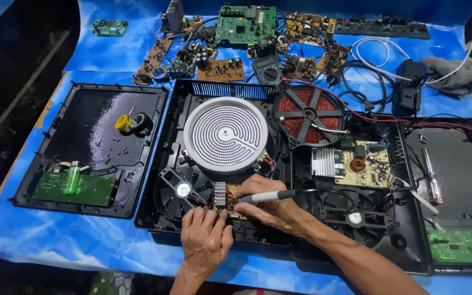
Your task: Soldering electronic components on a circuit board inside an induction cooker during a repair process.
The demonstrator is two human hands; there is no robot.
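Black cooktop shell (154, 180) open at surface's near edge. Right hand (266, 205) clamped on grey-handled tool (266, 196), tip at small board (230, 198) beside fan (184, 190). Left hand (206, 237) fingers together, bracing board. Probing or soldering, probably; next needs steady tip.

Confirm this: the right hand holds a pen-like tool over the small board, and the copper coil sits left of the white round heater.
Not quite. In the head view the copper coil sits right of the white round heater. The right hand does hold the pen-like tool over the small board.

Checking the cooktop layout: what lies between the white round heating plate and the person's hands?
In the head view, a small finned heatsink on its circuit board lies there.
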